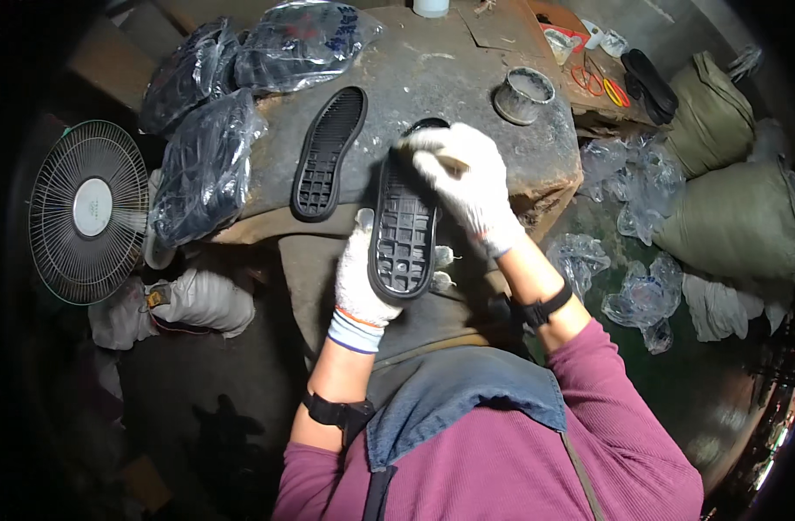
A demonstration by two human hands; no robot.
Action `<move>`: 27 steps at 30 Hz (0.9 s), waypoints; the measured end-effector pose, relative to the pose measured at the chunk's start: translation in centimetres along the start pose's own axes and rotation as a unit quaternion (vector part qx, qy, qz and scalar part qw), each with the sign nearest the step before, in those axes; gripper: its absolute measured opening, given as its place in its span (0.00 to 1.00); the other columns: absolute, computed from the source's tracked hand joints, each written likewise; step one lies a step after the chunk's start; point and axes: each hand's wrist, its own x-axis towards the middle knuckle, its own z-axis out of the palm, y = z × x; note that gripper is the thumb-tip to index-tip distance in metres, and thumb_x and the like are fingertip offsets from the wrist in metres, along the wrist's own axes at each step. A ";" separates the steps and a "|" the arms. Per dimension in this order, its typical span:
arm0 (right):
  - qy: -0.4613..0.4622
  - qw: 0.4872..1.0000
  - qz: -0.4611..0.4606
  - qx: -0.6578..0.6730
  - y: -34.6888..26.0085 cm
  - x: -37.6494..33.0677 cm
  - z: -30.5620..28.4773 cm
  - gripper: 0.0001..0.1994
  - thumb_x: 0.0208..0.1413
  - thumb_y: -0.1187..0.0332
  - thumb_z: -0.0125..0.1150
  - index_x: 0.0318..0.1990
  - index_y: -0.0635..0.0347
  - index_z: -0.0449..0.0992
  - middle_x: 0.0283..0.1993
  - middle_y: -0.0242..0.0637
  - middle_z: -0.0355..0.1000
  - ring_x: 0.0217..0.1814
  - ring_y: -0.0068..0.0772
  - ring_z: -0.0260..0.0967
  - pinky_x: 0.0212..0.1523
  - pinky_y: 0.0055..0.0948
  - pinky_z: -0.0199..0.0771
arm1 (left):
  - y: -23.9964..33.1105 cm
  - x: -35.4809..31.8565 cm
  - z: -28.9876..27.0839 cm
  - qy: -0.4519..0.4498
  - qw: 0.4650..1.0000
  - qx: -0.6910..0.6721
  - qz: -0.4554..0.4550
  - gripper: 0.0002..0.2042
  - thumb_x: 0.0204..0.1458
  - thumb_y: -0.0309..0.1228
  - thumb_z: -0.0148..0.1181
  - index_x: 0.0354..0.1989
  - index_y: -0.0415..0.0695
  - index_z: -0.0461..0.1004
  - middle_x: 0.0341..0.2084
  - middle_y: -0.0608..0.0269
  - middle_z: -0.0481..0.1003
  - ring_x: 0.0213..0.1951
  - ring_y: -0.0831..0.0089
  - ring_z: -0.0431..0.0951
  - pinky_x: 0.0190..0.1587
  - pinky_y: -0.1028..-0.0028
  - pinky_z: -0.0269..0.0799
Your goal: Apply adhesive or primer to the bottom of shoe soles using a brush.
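Observation:
A black shoe sole (403,239), its gridded hollow side facing up, is held over the near edge of the worktable. My gloved left hand (361,276) grips it by the heel end, with the palm and most fingers beneath. At the toe end, my gloved right hand (472,178) is bent over the sole with its fingers curled together. Whatever those fingers pinch is too hidden to name. Another black sole (328,156) lies on the tabletop to the left, hollow side up. A stained round pot (522,97) stands at the right, beyond my right hand.
Plastic-wrapped black bundles (208,165) cover the table's left side, beside a round fan (92,208). Scissors (588,80) and dark soles (649,85) lie on a side surface at the far right. Stuffed green sacks (732,217) and crumpled clear plastic (647,295) occupy the right floor.

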 end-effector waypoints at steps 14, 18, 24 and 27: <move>-0.174 0.929 0.135 0.297 -0.5 -0.4 -0.6 0.10 0.57 0.72 0.70 0.46 0.62 0.84 0.46 0.34 0.83 0.49 0.25 0.79 0.54 0.28 0.78 | -0.9 0.3 0.4 -0.025 0.998 -0.046 0.019 0.34 0.69 0.58 0.40 0.69 0.40 0.66 0.60 0.41 0.74 0.54 0.33 0.78 0.52 0.32 0.77; -0.184 0.961 -0.002 0.206 -1.7 -1.2 -1.1 0.09 0.56 0.69 0.71 0.44 0.58 0.85 0.44 0.34 0.84 0.49 0.31 0.81 0.61 0.35 0.74 | -1.1 0.4 -0.4 -0.044 0.994 0.065 0.077 0.32 0.66 0.59 0.43 0.70 0.50 0.66 0.64 0.54 0.72 0.66 0.53 0.69 0.65 0.37 0.65; -0.250 0.940 -0.210 0.096 -5.5 -2.6 -2.4 0.12 0.49 0.64 0.75 0.43 0.47 0.85 0.48 0.27 0.82 0.56 0.37 0.77 0.66 0.46 0.69 | 1.0 -0.1 0.8 -0.123 0.986 -0.109 0.017 0.37 0.64 0.60 0.50 0.66 0.36 0.68 0.59 0.43 0.74 0.59 0.44 0.76 0.59 0.42 0.73; -0.310 0.924 -0.183 0.130 -5.6 -3.2 -4.0 0.14 0.48 0.64 0.76 0.44 0.47 0.85 0.48 0.29 0.82 0.56 0.39 0.76 0.66 0.45 0.69 | 3.6 -0.7 0.0 0.072 0.973 0.116 0.186 0.30 0.66 0.51 0.55 0.59 0.32 0.73 0.46 0.46 0.82 0.45 0.54 0.85 0.51 0.51 0.83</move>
